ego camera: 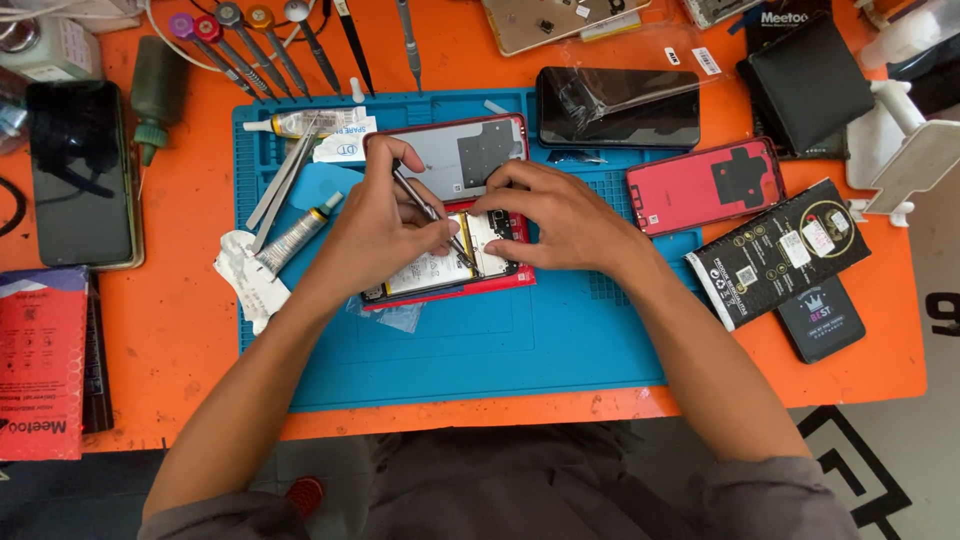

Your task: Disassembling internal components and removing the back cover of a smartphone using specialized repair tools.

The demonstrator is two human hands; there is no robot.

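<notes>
1. The left hand (pixel 385 225) is curled shut around a slim metal screwdriver (pixel 432 213), held like a pen, its tip down inside the opened phone (pixel 450 262)
2. The right hand (pixel 555 215) lies flat, fingers half bent, fingertips pressing the phone's upper edge; it grips nothing
3. The red-framed phone lies back-off on the blue repair mat (pixel 480 345) on the orange worktop (pixel 170 330), its white battery and circuit board bare
4. A grey back cover (pixel 465 155) lies just behind it
</notes>
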